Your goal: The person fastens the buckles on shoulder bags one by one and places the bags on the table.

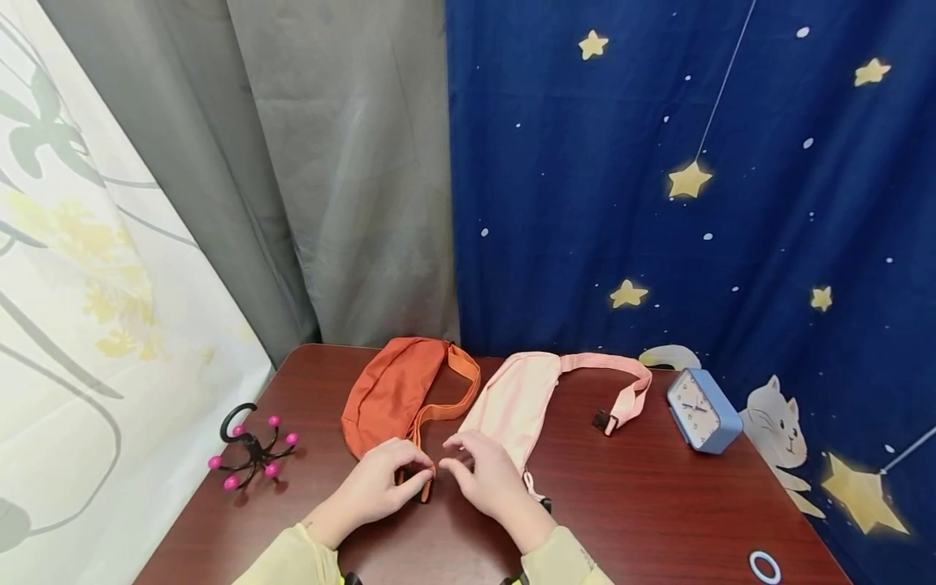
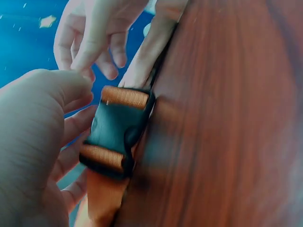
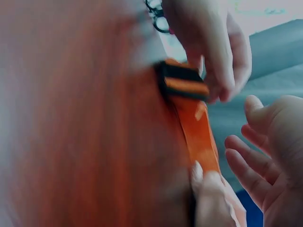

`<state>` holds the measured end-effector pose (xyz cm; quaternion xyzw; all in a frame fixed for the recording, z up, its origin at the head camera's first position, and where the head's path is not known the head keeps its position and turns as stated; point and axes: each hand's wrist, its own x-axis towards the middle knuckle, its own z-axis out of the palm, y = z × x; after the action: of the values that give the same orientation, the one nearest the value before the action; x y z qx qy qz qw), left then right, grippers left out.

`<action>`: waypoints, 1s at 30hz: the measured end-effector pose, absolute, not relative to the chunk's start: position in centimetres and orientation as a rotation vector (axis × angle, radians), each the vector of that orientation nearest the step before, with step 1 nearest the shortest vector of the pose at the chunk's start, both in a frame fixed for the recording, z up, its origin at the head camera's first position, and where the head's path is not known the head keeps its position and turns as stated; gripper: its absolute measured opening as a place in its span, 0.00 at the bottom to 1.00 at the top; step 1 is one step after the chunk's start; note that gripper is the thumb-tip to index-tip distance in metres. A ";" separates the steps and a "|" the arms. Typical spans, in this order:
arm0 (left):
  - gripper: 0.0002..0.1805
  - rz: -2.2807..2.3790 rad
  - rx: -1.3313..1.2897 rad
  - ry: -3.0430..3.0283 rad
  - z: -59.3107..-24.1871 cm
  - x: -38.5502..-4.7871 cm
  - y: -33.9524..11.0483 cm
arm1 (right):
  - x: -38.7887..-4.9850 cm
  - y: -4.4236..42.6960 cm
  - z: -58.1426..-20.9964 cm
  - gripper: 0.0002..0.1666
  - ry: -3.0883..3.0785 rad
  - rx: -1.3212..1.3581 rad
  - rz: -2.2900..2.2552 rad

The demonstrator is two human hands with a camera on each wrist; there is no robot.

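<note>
Behind everything, we see a grey curtain (image 1: 366, 179) and, to the right, a blue curtain (image 1: 658, 203) with stars. The red-brown table (image 1: 643, 504) fills the lower part of the frame; its far edge runs just behind two bags, and bare wood stretches from them to the right edge.

The orange bag (image 1: 391, 390) lies left of centre, soft and slightly creased, its strap looping to the right; its black buckle (image 2: 116, 125) is closed. The pink bag (image 1: 519, 398) lies beside it, its strap curving right.

In the lower centre, the left hand (image 1: 373, 479) has loosely bent fingers, thumb near the forefinger, beside the orange strap; we see nothing held. The right hand (image 1: 490, 479) is half open, holding nothing.

A blue clock (image 1: 720, 414) stands at right, a black hooked figure with pink balls (image 1: 252, 448) at left, and a pale ring (image 1: 753, 563) at lower right. The dial's marks are too small for us to read.
</note>
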<state>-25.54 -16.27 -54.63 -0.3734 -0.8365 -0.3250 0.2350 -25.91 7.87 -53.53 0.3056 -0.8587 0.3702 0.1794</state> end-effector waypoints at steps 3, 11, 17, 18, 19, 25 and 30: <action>0.10 -0.830 -1.036 -2.277 -54.2 -25.1 -15.4 | -26.5 9.2 -53.1 0.10 -2.429 0.793 1.043; 0.10 -0.765 -1.176 -2.279 -53.2 -23.3 -12.2 | -28.3 14.6 -53.5 0.08 -2.468 0.604 0.943; 0.11 -0.754 -1.275 -2.310 -52.9 -22.5 -9.7 | -29.4 19.2 -54.0 0.06 -2.446 0.512 0.865; 0.11 -0.756 -1.284 -2.327 -52.9 -22.4 -9.4 | -29.5 19.8 -54.1 0.06 -2.447 0.493 0.849; 0.11 -0.756 -1.294 -2.334 -52.9 -22.3 -9.0 | -29.7 20.4 -54.2 0.06 -2.450 0.474 0.835; 0.11 -0.727 -1.353 -2.302 -53.2 -22.1 -7.1 | -30.3 23.0 -54.8 0.09 -2.460 0.353 0.772; 0.13 -0.724 -1.381 -2.257 -53.4 -22.0 -5.7 | -30.7 24.6 -55.2 0.11 -2.412 0.300 0.748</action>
<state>-21.96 -5.66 -53.36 -0.4935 -0.8064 -0.2587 0.1981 -30.74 24.55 -55.17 0.1129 -0.9064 0.2809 0.2946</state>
